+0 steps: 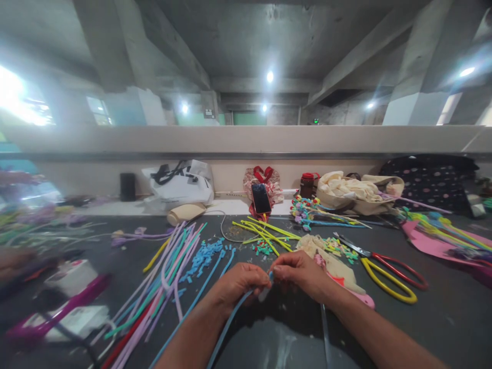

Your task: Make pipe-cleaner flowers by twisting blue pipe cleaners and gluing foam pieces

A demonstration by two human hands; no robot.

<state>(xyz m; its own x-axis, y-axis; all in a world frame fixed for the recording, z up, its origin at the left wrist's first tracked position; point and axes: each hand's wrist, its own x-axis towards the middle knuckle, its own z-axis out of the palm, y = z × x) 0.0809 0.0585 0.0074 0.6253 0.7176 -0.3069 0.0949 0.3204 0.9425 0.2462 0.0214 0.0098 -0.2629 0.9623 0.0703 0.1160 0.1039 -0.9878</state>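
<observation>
My left hand (242, 283) is closed around a blue pipe cleaner (231, 320), whose long end runs down toward the bottom of the view. Fingertips of my right hand (298, 271) pinch at the upper tip of the same strand, close against the left fingers. What exactly lies between the fingertips is mostly hidden. Left of the hands are small cut blue pieces (205, 256) and a bundle of purple, teal and pink pipe cleaners (169, 271). Yellow pipe cleaners (265, 233) lie just beyond the hands.
Scissors (384, 266) with red and yellow handles lie open at right, near a beige cloth (342, 269). Behind stand a phone (261, 198), a white bag (182, 187) and a dark red bottle (307, 185). A blurred person's hand (15, 266) is at far left beside a magenta item (61, 310).
</observation>
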